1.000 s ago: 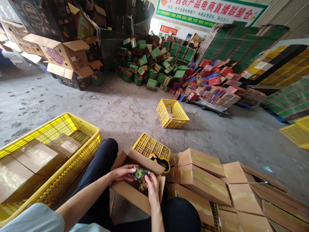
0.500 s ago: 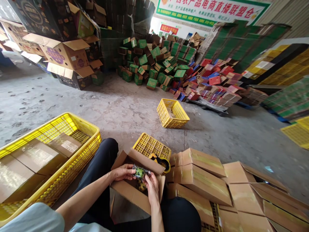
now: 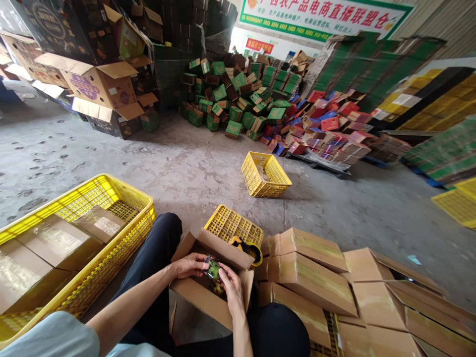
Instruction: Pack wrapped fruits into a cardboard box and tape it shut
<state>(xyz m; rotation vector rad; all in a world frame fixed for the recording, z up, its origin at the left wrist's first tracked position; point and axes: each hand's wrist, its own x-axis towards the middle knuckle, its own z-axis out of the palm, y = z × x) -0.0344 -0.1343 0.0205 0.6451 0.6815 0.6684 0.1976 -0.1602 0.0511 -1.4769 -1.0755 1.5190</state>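
Note:
A small green fruit in clear plastic wrap (image 3: 213, 269) is held between my two hands, above an open cardboard box (image 3: 208, 303). My left hand (image 3: 189, 266) pinches the wrap on its left side. On the right side, the fingers of my right hand (image 3: 231, 286) close on it too. More yellow-green fruit (image 3: 218, 287) shows inside the box, partly hidden beneath my hands. The box's flaps stand up around it, between my legs. Just beyond its far right corner lies a yellow and black tape dispenser (image 3: 245, 248).
To my left, a yellow crate (image 3: 126, 194) holds taped cartons (image 3: 55, 238). An upturned yellow crate (image 3: 234, 223) is just ahead, another yellow basket (image 3: 266, 174) farther off. Stacked cardboard boxes (image 3: 316, 277) crowd my right side. Green boxes (image 3: 238, 106) lie heaped at the back.
The wrapped fruit has turned, and its wrap looks more gathered, less stretched out. My right hand has shifted slightly left and up, closer to my left.

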